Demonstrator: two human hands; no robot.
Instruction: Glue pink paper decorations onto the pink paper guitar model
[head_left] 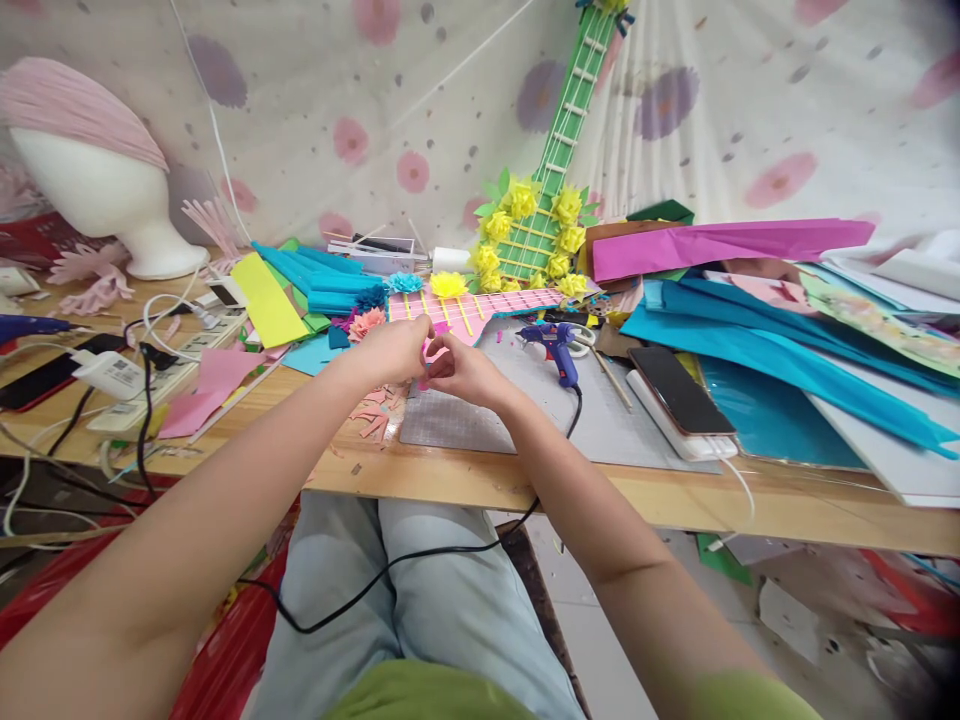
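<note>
Head camera, one view: worn on the person's head, faced forward and steeply down. Light-blue trousers (337, 590) and a green shirt (427, 692) are seen from above, closest, at the lower edge. The left hand (397, 350) and right hand (466, 372) are framed near centre, at arm's reach, over a wooden table (450, 485); a flower-printed sheet (465, 90) is faced beyond.

A flowered sheet (300, 80) behind a wooden worktop (450, 485)
Pink and purple blooms (412, 172) face me; pale floor (592, 620) shows below.
</note>
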